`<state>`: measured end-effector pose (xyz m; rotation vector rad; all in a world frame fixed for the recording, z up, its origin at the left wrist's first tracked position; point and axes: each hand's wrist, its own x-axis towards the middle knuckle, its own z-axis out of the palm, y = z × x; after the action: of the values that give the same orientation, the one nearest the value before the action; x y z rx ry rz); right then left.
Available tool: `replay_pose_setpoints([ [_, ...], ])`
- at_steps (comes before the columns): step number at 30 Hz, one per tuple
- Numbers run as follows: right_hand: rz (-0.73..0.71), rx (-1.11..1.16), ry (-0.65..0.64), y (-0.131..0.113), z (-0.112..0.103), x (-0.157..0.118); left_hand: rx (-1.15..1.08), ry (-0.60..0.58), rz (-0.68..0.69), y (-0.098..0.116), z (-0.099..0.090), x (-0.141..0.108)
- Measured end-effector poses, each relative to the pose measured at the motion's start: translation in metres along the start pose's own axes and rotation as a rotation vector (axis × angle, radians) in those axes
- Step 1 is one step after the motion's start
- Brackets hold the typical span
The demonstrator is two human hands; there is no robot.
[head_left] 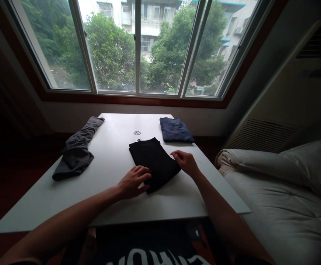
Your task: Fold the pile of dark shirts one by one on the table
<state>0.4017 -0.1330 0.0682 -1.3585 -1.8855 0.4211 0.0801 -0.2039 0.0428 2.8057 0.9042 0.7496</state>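
Note:
A folded black garment (156,162) lies slightly askew on the white table (113,147) in front of me. My left hand (135,182) rests at its near left edge, fingers apart and fingertips on the cloth. At the garment's right edge, my right hand (185,162) is closed, thumb and fingers pinched on the rim of the cloth. The exact contact under the right fingertips is partly hidden.
On the table's left edge lies a crumpled grey garment (79,149), partly overhanging. A folded navy garment (176,130) sits at the far right corner. A pale padded sofa (276,187) stands to the right. Beyond the table is a wide window (138,48).

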Motion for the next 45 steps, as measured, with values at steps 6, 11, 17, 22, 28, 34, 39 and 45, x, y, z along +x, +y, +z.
replay_pose_setpoints([
  [6,0.039,-0.131,0.115,0.001,-0.007,0.001,0.073,-0.165,0.204,0.012,0.012,0.000],
  [11,-0.190,-0.061,-0.052,-0.011,0.022,-0.005,0.190,-0.168,0.160,0.013,0.023,0.003],
  [17,-0.361,-0.195,-0.327,-0.014,0.070,-0.021,0.189,-0.210,0.158,0.019,0.034,0.003],
  [22,-0.311,-0.320,-0.438,-0.005,0.086,-0.025,0.040,-0.266,0.139,0.023,0.033,0.005],
  [28,-0.209,-0.377,-0.411,0.020,0.077,-0.012,-0.091,-0.344,0.132,0.026,0.015,0.013],
  [34,-0.095,-0.474,-0.368,0.054,0.064,-0.003,-0.119,-0.267,0.116,0.019,0.009,0.042],
  [39,-0.131,-0.492,-0.310,0.064,0.067,0.000,0.093,-0.057,-0.013,0.006,0.030,0.053],
  [45,-0.113,-0.434,-0.187,0.073,0.063,0.003,0.097,-0.221,0.099,-0.003,0.050,0.043],
])
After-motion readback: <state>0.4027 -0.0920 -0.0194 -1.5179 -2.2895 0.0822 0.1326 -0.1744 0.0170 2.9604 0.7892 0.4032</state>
